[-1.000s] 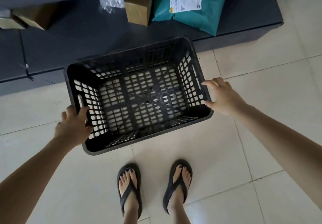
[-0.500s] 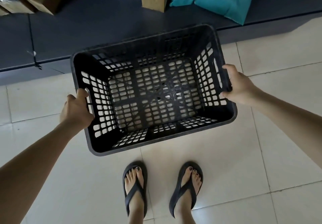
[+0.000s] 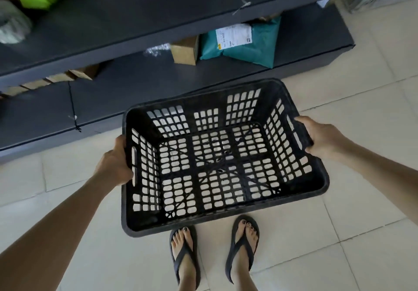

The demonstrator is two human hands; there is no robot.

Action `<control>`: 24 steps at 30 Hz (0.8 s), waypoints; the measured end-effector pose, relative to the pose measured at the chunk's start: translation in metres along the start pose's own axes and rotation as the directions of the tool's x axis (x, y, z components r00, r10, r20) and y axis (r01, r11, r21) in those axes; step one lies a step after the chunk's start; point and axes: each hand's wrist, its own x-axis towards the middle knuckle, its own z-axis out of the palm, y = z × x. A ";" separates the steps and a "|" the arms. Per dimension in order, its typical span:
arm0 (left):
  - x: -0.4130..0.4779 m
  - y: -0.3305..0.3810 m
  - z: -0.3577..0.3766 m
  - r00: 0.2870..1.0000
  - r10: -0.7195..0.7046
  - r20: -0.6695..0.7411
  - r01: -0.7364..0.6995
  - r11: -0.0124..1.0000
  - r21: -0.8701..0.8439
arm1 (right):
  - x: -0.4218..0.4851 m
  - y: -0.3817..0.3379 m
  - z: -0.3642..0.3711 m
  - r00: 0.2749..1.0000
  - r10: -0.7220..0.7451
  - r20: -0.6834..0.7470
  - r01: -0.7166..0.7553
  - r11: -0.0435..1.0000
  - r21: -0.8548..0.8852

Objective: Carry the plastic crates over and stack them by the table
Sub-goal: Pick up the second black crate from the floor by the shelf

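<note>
In the head view, a black rectangular plastic crate with lattice walls and floor is held in front of the person, between the body and a dark grey low shelf unit. Pale tile floor shows through its openings, and its near rim covers the floor just ahead of the two feet in dark flip-flops. It looks to be off the ground rather than resting on it, though that is a judgement from the tilt. The left hand grips the crate's left short end by the handle slot. The heel of the hand is against the rim and the fingers are curled out of sight on the outer side. The right hand holds the opposite short end, fingers wrapped over the rim beside the slot there. The crate is empty. Its long axis runs across the body from hand to hand, slightly skewed, with the right end farther forward and nearer the shelf and the left end closer in. Neither hand is nearer than the other, as each already has an end. A teal plastic mailer with a white label and a small brown cardboard box sit on the lower shelf beyond the crate. No second crate or stack is in sight, so the set-down spot probably lies outside this frame.
</note>
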 end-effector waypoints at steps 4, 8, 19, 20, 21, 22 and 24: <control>-0.039 0.045 -0.046 0.993 -0.006 0.119 -0.015 0.984 0.175 | -0.058 0.021 -0.047 0.999 0.045 0.001 -0.045 0.999 0.025; -0.089 0.096 -0.090 0.977 -0.050 0.206 0.022 0.990 0.138 | -0.115 0.048 -0.099 0.997 0.073 0.001 -0.073 0.996 0.042; -0.250 0.246 -0.170 0.956 0.108 0.274 -0.146 0.981 0.125 | -0.277 0.157 -0.262 0.992 0.113 -0.056 -0.113 0.994 0.000; -0.264 0.262 -0.175 0.951 0.130 0.282 -0.168 0.979 0.116 | -0.288 0.169 -0.276 0.990 0.127 -0.066 -0.127 0.992 0.004; -0.275 0.279 -0.180 0.946 0.151 0.287 -0.189 0.976 0.108 | -0.299 0.180 -0.291 0.986 0.145 -0.079 -0.145 0.989 0.011; -0.286 0.296 -0.184 0.939 0.174 0.295 -0.213 0.972 0.104 | -0.308 0.192 -0.305 0.983 0.161 -0.091 -0.160 0.987 0.018; -0.305 0.329 -0.190 0.924 0.207 0.321 -0.252 0.962 0.103 | -0.324 0.213 -0.331 0.976 0.184 -0.116 -0.183 0.983 0.017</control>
